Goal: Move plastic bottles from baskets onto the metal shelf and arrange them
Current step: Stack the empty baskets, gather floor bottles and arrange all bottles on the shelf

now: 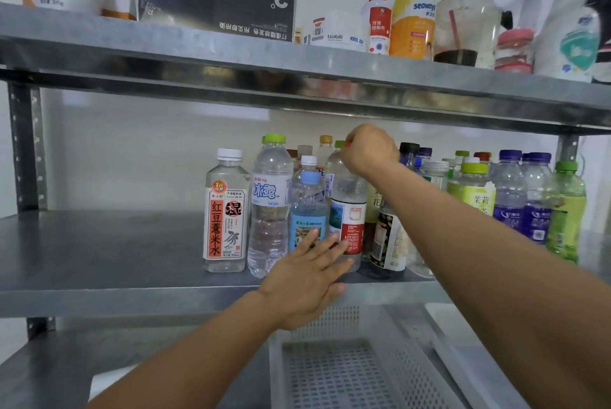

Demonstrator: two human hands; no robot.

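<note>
Several plastic bottles stand in rows on the middle metal shelf (99,263). My right hand (370,150) grips the red-capped top of a clear bottle with a red and white label (348,207), which stands at the front of the row. My left hand (307,279) is open with fingers spread, its fingertips against the lower part of that bottle and of the blue-labelled bottle (307,210) beside it. Left of these stand a clear water bottle with a green cap (269,207) and a square bottle with an orange label (226,210).
A white perforated basket (347,369) sits below the shelf and looks empty. More bottles with purple and green caps (535,197) fill the shelf's right side. The top shelf (231,51) holds a black box, detergent bottles and jars. A shelf post (26,147) stands at the left.
</note>
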